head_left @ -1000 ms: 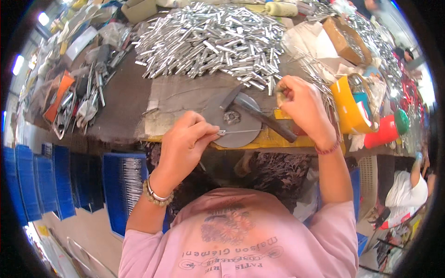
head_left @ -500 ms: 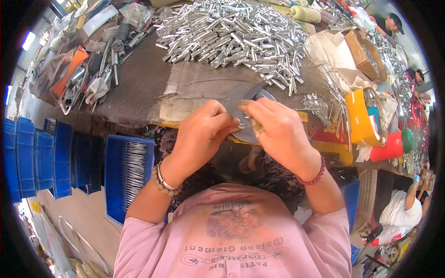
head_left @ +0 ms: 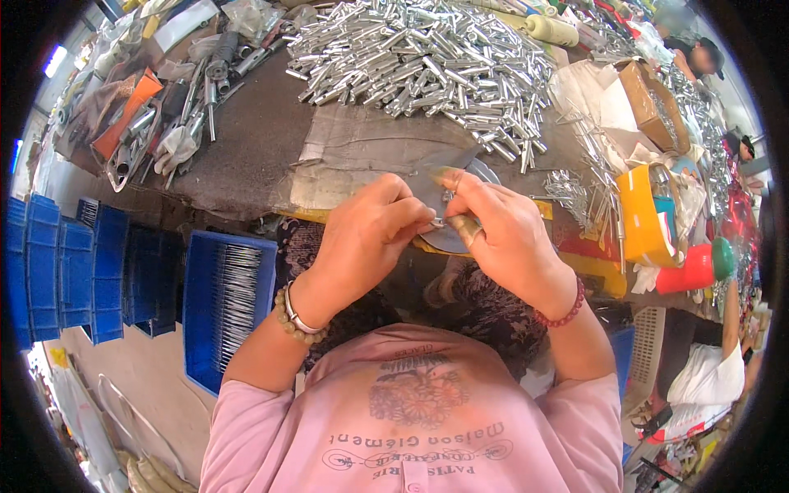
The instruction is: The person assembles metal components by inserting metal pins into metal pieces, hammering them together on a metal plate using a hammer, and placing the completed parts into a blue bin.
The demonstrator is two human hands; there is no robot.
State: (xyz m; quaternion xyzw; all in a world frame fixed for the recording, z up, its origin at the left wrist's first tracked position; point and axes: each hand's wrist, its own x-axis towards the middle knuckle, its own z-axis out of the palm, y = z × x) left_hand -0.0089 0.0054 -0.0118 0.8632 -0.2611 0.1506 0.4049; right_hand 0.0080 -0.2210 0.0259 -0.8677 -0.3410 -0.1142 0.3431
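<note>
Both hands have stayed together over the bench edge since half a second ago — the left hand (head_left: 370,238) and right hand (head_left: 505,238) pinch one small metal part (head_left: 441,220) between fingertips, above the round disc (head_left: 448,238). Left of the knees, a blue crate (head_left: 205,304) holds thin metal rods (head_left: 238,287); a yellow tub (head_left: 641,218) stands at right — contents unclear.

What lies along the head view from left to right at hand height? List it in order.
Stacked blue crates → blue bin of thin metal rods → left hand → small metal piece → right hand → yellow container → red bottle with green cap.
</note>
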